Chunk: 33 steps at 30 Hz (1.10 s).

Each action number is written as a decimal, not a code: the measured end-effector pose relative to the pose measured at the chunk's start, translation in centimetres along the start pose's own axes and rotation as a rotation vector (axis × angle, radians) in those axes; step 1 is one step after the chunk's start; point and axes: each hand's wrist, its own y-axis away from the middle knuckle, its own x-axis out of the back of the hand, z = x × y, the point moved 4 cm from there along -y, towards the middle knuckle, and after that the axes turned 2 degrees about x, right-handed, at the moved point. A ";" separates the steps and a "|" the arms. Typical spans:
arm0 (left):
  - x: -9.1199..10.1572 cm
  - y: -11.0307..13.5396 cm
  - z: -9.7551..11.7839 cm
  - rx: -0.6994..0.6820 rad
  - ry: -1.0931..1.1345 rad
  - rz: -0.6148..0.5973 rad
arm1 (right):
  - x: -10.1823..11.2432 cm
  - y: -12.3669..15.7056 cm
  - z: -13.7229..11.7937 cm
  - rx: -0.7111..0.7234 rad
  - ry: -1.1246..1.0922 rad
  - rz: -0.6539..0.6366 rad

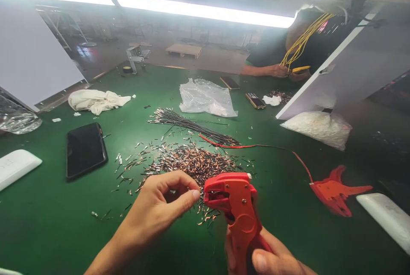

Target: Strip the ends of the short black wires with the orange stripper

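Note:
My right hand [275,258] is wrapped round the handle of a red and orange wire stripper [246,223], whose jaws point left. Thumb and index finger of my left hand [163,200] are pinched together right beside those jaws. What sits in that pinch is too small to make out. Behind both hands spreads a pile of short cut wire ends [195,159], black with copper-coloured bits. Farther back lies a bundle of black wires [195,125] with metal tips at its left end.
A second red tool [341,189] lies right, with a red cord [243,146] leading to it. Left are a black phone [86,151] and white cloth [98,100]. A plastic bag [206,98] lies behind the wires. Across the table, another person's hands [278,71] hold yellow wires [306,40].

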 end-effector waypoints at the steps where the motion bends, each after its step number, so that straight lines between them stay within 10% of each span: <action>1: 0.0 0.0 -0.1 0.012 0.008 -0.011 | -0.1 0.1 0.0 -0.014 -0.006 0.002; 33: -0.1 -0.1 -0.1 0.166 0.048 -0.241 | 0.5 0.8 1.4 -0.134 0.109 -0.012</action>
